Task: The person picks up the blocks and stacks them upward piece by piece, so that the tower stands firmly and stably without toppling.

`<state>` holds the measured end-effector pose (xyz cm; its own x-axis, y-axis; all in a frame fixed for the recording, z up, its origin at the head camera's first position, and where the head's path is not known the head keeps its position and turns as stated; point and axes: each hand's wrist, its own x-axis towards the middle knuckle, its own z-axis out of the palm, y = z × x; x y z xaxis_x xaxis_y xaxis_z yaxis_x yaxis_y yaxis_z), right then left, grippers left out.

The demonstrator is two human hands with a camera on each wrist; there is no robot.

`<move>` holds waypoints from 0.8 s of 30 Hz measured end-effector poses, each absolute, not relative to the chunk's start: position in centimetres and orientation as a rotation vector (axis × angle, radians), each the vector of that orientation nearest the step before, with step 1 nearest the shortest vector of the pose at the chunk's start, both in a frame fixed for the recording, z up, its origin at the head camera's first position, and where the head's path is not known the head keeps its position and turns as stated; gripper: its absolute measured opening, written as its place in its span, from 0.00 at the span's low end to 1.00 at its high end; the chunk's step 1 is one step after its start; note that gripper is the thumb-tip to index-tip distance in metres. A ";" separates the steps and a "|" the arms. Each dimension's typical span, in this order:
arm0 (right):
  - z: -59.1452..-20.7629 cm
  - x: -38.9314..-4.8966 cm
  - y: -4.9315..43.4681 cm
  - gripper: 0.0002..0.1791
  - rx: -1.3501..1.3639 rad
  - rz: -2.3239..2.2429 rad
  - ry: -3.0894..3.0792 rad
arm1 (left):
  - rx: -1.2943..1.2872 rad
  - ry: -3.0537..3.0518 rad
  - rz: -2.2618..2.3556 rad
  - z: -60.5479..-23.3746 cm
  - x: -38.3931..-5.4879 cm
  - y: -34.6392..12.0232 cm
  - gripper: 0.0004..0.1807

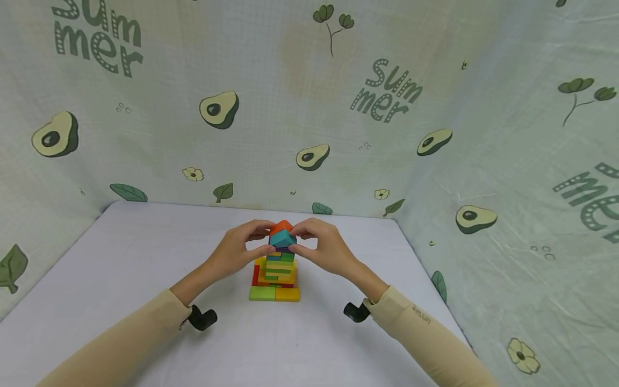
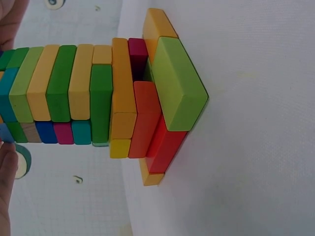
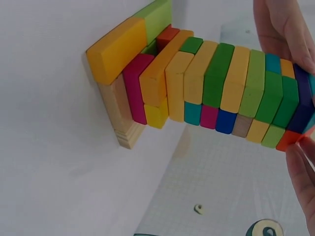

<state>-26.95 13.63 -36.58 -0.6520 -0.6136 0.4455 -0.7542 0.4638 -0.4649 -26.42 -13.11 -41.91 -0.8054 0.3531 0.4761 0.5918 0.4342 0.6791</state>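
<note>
A tower of colourful wooden blocks (image 1: 279, 265) stands on the table, its top between my two hands. My left hand (image 1: 232, 251) holds the upper left side, curled fingers by an orange triangular block (image 1: 281, 226) and thumb lower down. From the right, my right hand (image 1: 329, 248) holds the same top, its fingertips by a teal triangular block (image 1: 282, 238) in front of the orange one. Beneath these lies a flat purple block (image 3: 300, 98). Both wrist views show the tower sideways, with layered green, yellow and teal blocks; fingers hide parts of its top.
Wider blocks form the base, including a light green block (image 1: 262, 293) and a yellow-orange block (image 1: 287, 294) at the front. A white cloth covers the table (image 1: 169, 258). Behind and at the sides hangs a printed curtain (image 1: 271, 70). Black wrist mounts (image 1: 357, 313) stick out below the sleeves.
</note>
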 end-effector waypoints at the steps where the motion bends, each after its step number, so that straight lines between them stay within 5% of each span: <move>1: -36.6 -27.0 13.6 0.16 1.186 0.956 -2.497 | -0.822 -2.426 -1.307 -41.9 -26.4 -13.1 0.32; 24: -36.1 -26.2 16.4 0.19 1.081 0.864 -2.521 | -0.819 -2.443 -1.171 -41.5 -26.0 -15.1 0.35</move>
<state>-26.16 16.43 -36.08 -0.6873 -0.5687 0.4519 -0.7263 0.5452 -0.4186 -26.03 -15.07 -41.49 -0.7886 0.3610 0.4977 0.6141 0.5025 0.6085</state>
